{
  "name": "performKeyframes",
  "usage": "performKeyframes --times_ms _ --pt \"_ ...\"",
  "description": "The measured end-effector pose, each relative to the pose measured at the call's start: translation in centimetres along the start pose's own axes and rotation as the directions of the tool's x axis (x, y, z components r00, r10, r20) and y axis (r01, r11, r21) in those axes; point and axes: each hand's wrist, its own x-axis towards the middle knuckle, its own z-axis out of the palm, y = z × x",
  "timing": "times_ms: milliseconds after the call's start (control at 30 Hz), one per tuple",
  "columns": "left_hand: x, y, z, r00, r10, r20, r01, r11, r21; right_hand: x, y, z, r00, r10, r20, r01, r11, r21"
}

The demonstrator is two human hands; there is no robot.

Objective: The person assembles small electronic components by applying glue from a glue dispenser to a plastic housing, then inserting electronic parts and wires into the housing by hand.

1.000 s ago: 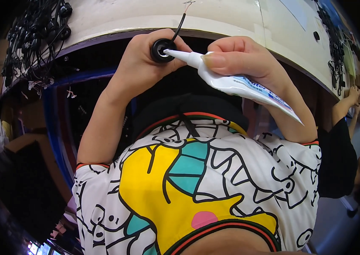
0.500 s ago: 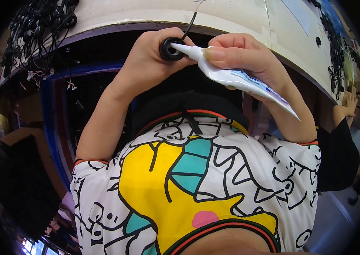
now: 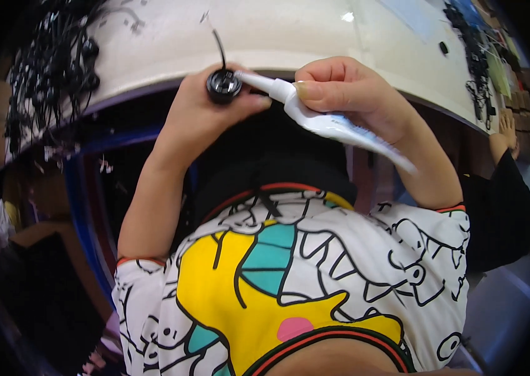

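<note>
My left hand [image 3: 199, 109] is closed round a small round black part [image 3: 222, 91] with a short black cable [image 3: 218, 47] that ends in bare wires. The part's open face is turned up toward me. In my right hand [image 3: 352, 88] is a white squeeze tube of glue or similar paste [image 3: 324, 122], pinched near its shoulder by thumb and fingers. Its long white nozzle [image 3: 258, 81] points left, the tip at the rim of the black part; whether they touch I cannot tell. The tube's flat tail slants down to the right and is blurred.
A pale worktable [image 3: 277, 37] curves across the top. Tangled black cables and parts [image 3: 55, 69] hang over its left edge; more black cables [image 3: 474, 69] lie at the right, near a small black piece [image 3: 444, 47]. Another person's hand [image 3: 508, 128] rests at the far right edge.
Both hands have shifted left in view, the black part more than the tube. The nozzle tip, formerly inside the part's opening, is now at its rim. The part has tilted.
</note>
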Motion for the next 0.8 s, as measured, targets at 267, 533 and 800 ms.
performKeyframes --times_ms 267,533,800 --pt "-0.5 -0.7 0.8 0.995 0.058 0.085 -0.008 0.869 -0.494 1.0 -2.2 -12.3 0.711 -0.518 -0.476 0.156 0.776 -0.611" --pt "0.3 1.1 1.6 0.998 0.055 -0.042 -0.065 0.952 -0.298 1.5 -3.1 -19.8 0.513 -0.791 -0.335 -0.693 -0.151 -0.705" --pt "-0.3 -0.2 0.4 0.981 0.173 -0.087 -0.194 0.877 -0.441 1.6 5.4 -1.7 0.998 -0.055 -0.013 0.007 0.349 -0.937"
